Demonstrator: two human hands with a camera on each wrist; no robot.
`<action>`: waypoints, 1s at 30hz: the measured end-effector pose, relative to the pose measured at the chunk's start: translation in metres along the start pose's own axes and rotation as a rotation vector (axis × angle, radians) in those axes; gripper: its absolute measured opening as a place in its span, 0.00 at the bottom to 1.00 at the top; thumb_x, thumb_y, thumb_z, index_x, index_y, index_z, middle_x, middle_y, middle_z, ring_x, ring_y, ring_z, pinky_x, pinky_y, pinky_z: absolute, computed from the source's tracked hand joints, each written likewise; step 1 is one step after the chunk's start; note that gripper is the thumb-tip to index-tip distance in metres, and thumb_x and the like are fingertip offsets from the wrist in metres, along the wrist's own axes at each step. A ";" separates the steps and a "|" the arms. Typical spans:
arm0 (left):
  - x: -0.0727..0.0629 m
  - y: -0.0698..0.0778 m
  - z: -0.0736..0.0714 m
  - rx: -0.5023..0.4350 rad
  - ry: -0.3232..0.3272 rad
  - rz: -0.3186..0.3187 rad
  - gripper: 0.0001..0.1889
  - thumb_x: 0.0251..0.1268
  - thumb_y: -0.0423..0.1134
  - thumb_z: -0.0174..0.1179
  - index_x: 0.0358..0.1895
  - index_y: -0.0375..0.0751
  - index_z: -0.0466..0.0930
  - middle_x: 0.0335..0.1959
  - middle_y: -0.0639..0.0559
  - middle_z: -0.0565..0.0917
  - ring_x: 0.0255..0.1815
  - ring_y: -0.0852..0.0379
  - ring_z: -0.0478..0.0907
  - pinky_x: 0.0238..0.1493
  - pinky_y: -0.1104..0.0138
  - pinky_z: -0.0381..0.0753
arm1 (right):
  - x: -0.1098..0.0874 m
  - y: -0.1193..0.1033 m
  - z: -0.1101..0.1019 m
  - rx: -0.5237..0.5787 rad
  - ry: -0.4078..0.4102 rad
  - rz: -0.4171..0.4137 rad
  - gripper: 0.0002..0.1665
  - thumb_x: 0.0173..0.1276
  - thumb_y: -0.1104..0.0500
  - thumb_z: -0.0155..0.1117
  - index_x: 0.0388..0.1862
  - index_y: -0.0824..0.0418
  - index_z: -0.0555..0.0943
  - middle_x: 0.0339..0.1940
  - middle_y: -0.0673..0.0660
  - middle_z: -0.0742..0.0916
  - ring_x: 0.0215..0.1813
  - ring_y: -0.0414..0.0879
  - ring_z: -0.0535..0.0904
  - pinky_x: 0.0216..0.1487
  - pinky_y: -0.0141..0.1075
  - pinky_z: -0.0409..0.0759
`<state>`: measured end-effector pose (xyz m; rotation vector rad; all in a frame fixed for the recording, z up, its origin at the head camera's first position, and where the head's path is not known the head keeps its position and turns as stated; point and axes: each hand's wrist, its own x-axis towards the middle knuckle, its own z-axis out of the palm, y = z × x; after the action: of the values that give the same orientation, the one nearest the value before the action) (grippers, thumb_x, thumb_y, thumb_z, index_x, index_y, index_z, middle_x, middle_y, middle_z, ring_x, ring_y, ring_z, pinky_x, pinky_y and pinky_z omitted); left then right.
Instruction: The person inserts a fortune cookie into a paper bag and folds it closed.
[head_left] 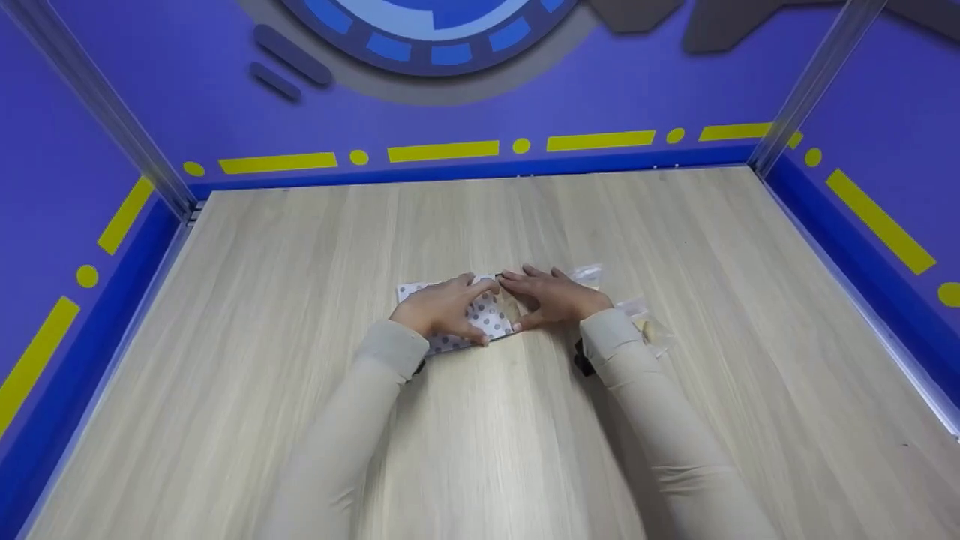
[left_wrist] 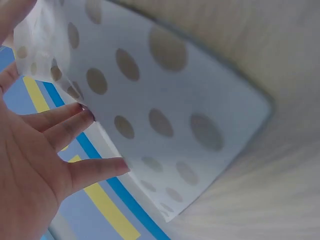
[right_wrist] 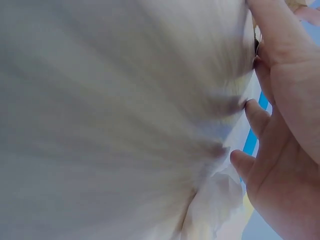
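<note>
A flat white packet with grey dots [head_left: 491, 315] lies on the table, its long side running left to right. My left hand [head_left: 446, 304] grips it across its width, thumb at the near edge and fingers at the far edge. In the left wrist view, the dotted face [left_wrist: 145, 95] fills the middle, with spread fingertips [left_wrist: 117, 166] at one edge. My right hand [head_left: 551, 296] holds the packet's right end between thumb and index finger, where a tan part [head_left: 508, 304] shows. The other right fingertips [right_wrist: 242, 162] touch down beside it.
A crumpled clear plastic bag [head_left: 587, 274] lies beyond the right hand. Another clear bag [head_left: 654, 334] with something tan inside sits by the right cuff. Blue-purple panels [head_left: 450, 127] with yellow marks wall in the wooden table [head_left: 300, 247] at the back and both sides.
</note>
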<state>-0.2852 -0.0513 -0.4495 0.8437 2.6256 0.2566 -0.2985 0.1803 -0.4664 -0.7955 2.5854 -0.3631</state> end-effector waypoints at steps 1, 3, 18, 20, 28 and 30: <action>0.000 0.000 0.000 -0.003 0.003 0.001 0.43 0.48 0.65 0.67 0.69 0.66 0.56 0.75 0.38 0.56 0.72 0.37 0.61 0.65 0.43 0.67 | 0.000 0.000 0.000 -0.003 0.001 0.004 0.53 0.60 0.34 0.63 0.78 0.47 0.51 0.79 0.45 0.54 0.80 0.52 0.41 0.76 0.58 0.39; 0.000 -0.001 0.001 -0.010 0.004 -0.003 0.45 0.48 0.65 0.67 0.70 0.66 0.55 0.75 0.39 0.56 0.71 0.37 0.61 0.65 0.44 0.67 | -0.001 0.000 0.000 -0.010 0.007 0.008 0.53 0.60 0.34 0.62 0.78 0.47 0.51 0.79 0.45 0.54 0.80 0.52 0.41 0.76 0.57 0.39; 0.000 -0.004 0.003 -0.063 0.000 -0.014 0.48 0.49 0.66 0.66 0.73 0.67 0.50 0.77 0.41 0.53 0.74 0.38 0.58 0.68 0.45 0.63 | -0.004 -0.003 0.003 -0.018 0.110 -0.077 0.41 0.65 0.39 0.61 0.75 0.43 0.60 0.77 0.46 0.61 0.79 0.56 0.49 0.74 0.61 0.43; 0.000 -0.004 0.003 -0.060 0.000 -0.015 0.48 0.49 0.67 0.65 0.73 0.68 0.49 0.77 0.41 0.54 0.73 0.38 0.58 0.68 0.44 0.63 | -0.004 -0.003 0.004 -0.022 0.112 -0.088 0.40 0.67 0.41 0.60 0.75 0.44 0.60 0.77 0.48 0.62 0.79 0.57 0.50 0.74 0.63 0.44; -0.002 -0.005 0.003 -0.072 0.020 -0.017 0.46 0.49 0.66 0.66 0.72 0.70 0.51 0.76 0.40 0.55 0.72 0.37 0.60 0.66 0.43 0.65 | -0.005 -0.004 0.003 -0.026 0.121 -0.089 0.40 0.66 0.42 0.62 0.74 0.46 0.61 0.76 0.50 0.65 0.78 0.59 0.50 0.72 0.65 0.45; -0.003 -0.006 0.003 -0.070 0.032 0.000 0.47 0.48 0.66 0.66 0.72 0.68 0.52 0.75 0.40 0.58 0.71 0.38 0.62 0.65 0.44 0.67 | -0.005 -0.005 0.002 -0.024 0.118 -0.080 0.40 0.66 0.42 0.62 0.74 0.46 0.62 0.75 0.50 0.66 0.78 0.59 0.50 0.72 0.65 0.46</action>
<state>-0.2847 -0.0573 -0.4530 0.8227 2.6297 0.3630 -0.2910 0.1789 -0.4649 -0.9138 2.6766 -0.4158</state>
